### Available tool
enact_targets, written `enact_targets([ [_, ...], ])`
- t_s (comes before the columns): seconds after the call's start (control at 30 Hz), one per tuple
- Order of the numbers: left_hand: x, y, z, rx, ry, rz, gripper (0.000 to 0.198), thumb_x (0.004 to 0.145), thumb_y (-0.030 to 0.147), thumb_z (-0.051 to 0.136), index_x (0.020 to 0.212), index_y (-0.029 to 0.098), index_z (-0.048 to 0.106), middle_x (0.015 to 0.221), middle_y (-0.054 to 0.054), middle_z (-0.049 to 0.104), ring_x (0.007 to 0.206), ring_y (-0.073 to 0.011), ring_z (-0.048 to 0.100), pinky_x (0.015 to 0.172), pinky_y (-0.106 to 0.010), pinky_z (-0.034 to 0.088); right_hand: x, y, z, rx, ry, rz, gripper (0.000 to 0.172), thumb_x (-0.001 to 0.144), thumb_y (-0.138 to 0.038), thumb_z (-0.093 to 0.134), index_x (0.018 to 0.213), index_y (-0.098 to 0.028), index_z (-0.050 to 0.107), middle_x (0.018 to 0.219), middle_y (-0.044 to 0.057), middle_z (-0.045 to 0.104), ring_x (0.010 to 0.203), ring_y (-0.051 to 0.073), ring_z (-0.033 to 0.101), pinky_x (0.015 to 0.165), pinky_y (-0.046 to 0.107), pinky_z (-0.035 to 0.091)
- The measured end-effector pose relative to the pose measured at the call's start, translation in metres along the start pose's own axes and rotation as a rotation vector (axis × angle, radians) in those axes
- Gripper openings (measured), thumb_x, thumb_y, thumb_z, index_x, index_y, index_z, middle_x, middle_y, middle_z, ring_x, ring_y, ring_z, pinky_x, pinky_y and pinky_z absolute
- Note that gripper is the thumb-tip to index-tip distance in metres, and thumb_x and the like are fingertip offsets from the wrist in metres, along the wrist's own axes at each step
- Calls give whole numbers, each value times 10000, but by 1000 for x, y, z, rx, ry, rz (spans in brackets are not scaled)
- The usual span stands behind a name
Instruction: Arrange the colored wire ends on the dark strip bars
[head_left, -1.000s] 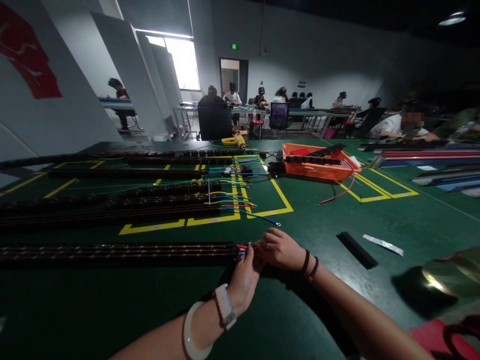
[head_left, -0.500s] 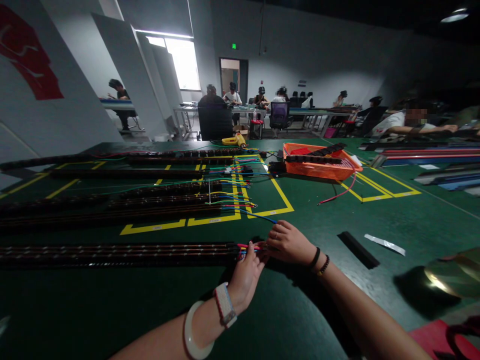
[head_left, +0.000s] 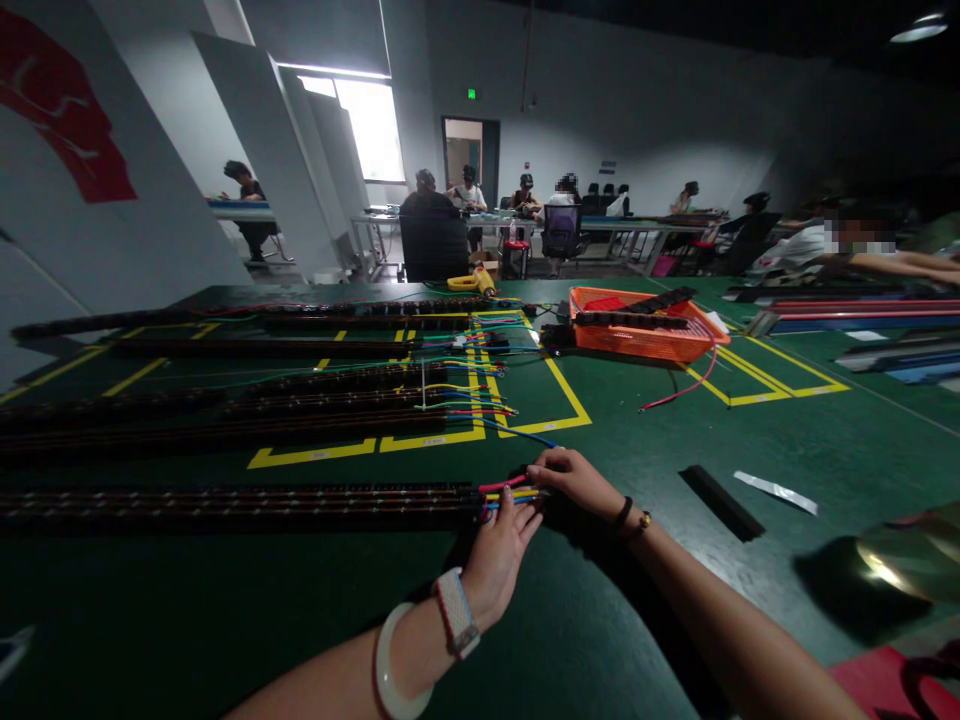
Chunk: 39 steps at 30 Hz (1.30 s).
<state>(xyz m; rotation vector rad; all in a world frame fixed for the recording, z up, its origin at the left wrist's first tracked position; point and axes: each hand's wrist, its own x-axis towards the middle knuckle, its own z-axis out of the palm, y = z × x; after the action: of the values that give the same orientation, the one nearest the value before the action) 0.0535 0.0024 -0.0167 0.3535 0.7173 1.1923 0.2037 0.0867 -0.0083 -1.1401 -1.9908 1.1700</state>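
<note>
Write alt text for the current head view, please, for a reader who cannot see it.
A person's right hand pinches a red wire while the left hand holds yellow and blue wires at the end of a long dark bundle on a green table. Beyond lie more bundles, a yellow tool and an orange basket, with people seated behind.

We view from one head-worn camera, facing forward and down across the green surface [head_left: 300, 610]; the left hand [head_left: 501, 555] and right hand [head_left: 576, 482] show near, the far wall [head_left: 637, 115] well beyond.
</note>
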Motion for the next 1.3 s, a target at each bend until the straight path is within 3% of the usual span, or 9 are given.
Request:
enact_targets([
  [0.1, -1, 0, 2, -8, 22, 11, 321, 891, 372, 477, 1073, 126, 573, 1128, -170, 652, 1145, -229, 567, 1080, -417, 347, 11, 2, 3, 93, 23, 44, 479, 766, -624, 561, 719, -147, 569, 635, -20, 533, 567, 102, 460, 526, 222, 347],
  [0.27, -1, 2, 6, 0, 0, 4, 360, 883, 422, 458, 922, 97, 607, 1064, -193, 676, 1082, -244, 608, 1064, -417, 374, 42, 2, 5, 56, 14, 9, 521, 748, -666, 540, 696, -148, 530, 601, -47, 445, 550, 81, 368, 504, 213, 279],
  [0.43, 1, 3, 3, -8, -39, -14, 387, 896, 434, 426, 923, 99, 619, 1089, -181, 672, 1100, -239, 598, 1058, -419, 380, 59, 5, 6, -23, 1, -24, 519, 773, -659, 514, 703, -145, 528, 592, -55, 415, 547, 76, 337, 498, 207, 252],
  [0.6, 2, 3, 1, 5, -52, -9, 400, 890, 454, 430, 961, 115, 630, 1148, -166, 650, 1156, -241, 558, 1072, -432, 357, 39, 12, 1, -139, 5, -76, 499, 815, -619, 497, 716, -139, 594, 604, -29, 497, 552, 93, 399, 511, 220, 277],
  [0.77, 2, 3, 0, 17, -59, -10, 412, 882, 469, 437, 981, 122, 637, 1187, -158, 630, 1182, -240, 536, 1076, -423, 349, 5, 8, -17, -481, 196, -189, 429, 866, -548, 488, 738, -163, 629, 695, 22, 588, 674, 145, 474, 669, 281, 338],
  [0.97, 2, 3, 0, 2, -43, -35, 377, 897, 440, 431, 1016, 136, 619, 1180, -135, 639, 1180, -219, 537, 1068, -401, 352, -13, 0, -23, -593, -64, -444, 456, 892, -513, 466, 595, -176, 543, 609, -1, 529, 667, 138, 459, 726, 302, 314],
  [1.13, 1, 4, 0, 5, -8, -65, 395, 900, 444, 422, 999, 115, 616, 1179, -156, 634, 1169, -222, 548, 1060, -382, 366, -10, -3, -13, -558, -68, -410, 454, 927, -446, 436, 576, -171, 521, 583, -14, 519, 638, 120, 467, 761, 298, 325],
  [1.3, -1, 4, 3, 76, 24, -60, 448, 870, 497, 437, 905, 88, 618, 962, -186, 700, 995, -266, 648, 1006, -437, 420, -4, 4, -7, -513, 38, -280, 442, 910, -467, 470, 609, -160, 574, 579, -13, 552, 582, 106, 453, 668, 272, 319],
])
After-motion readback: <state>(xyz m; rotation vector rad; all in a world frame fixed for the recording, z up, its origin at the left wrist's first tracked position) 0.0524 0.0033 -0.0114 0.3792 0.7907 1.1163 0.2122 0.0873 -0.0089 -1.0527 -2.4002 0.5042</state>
